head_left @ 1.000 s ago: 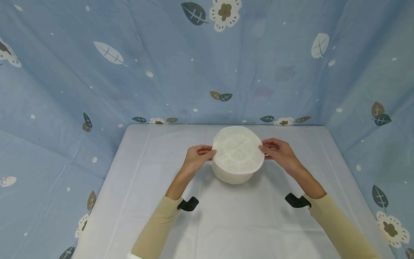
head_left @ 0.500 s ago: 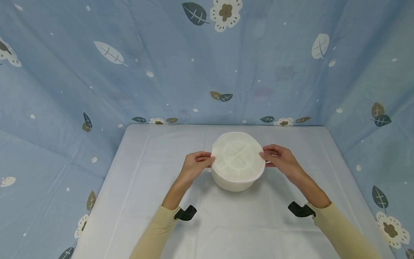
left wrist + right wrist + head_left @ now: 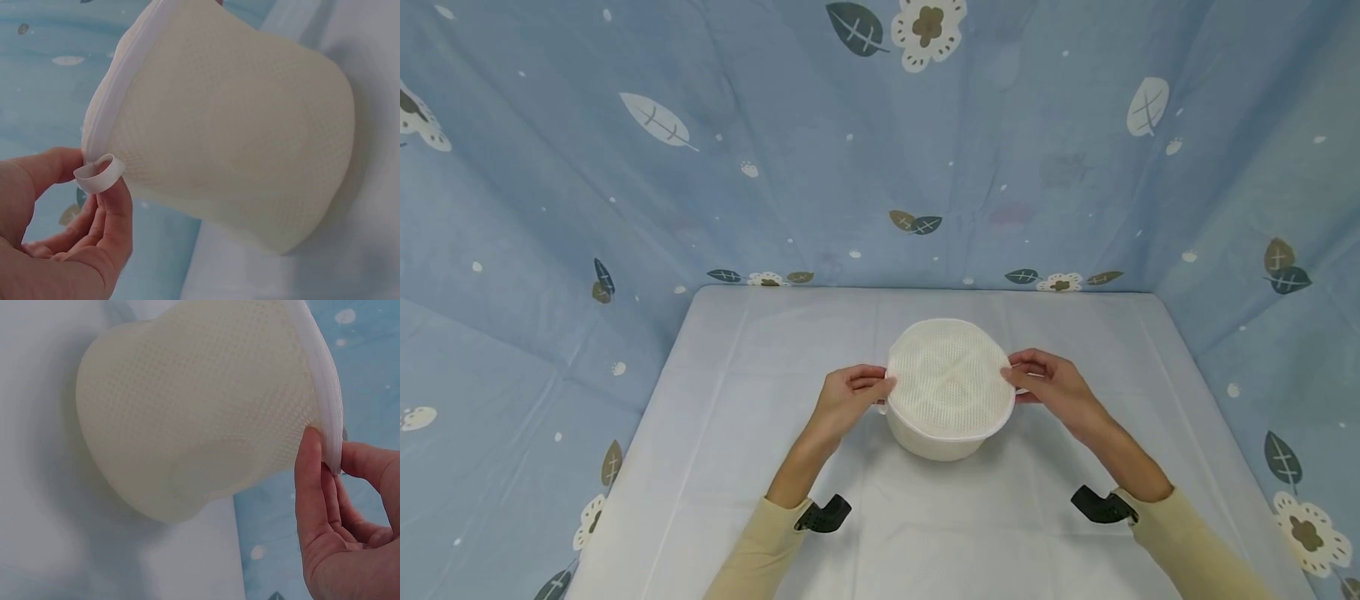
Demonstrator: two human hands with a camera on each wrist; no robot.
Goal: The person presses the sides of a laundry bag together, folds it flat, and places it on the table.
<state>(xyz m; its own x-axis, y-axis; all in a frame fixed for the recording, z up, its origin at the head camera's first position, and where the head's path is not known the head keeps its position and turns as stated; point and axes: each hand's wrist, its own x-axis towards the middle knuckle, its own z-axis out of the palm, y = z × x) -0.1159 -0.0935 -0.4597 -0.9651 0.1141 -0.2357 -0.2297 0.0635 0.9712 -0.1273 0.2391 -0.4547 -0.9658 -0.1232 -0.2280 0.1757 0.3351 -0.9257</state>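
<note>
Left hand [image 3: 847, 402] pinching rim of mesh bag [image 3: 951, 382] at white loop [image 3: 100, 183]; right hand [image 3: 1054, 388] pinching opposite side of rim. Mesh bag between hands, over white tablecloth [image 3: 955, 537]; base contact: cannot tell. Change: bag shifted toward near side, both grips maintained; judged repositioning, not release.

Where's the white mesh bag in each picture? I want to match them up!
Head: white mesh bag, a bit right of and below the middle.
Left wrist: big, from the top edge down past the middle.
Right wrist: big again, across the top and middle.
Shared landmark: blue cloth, behind it in all three.
</note>
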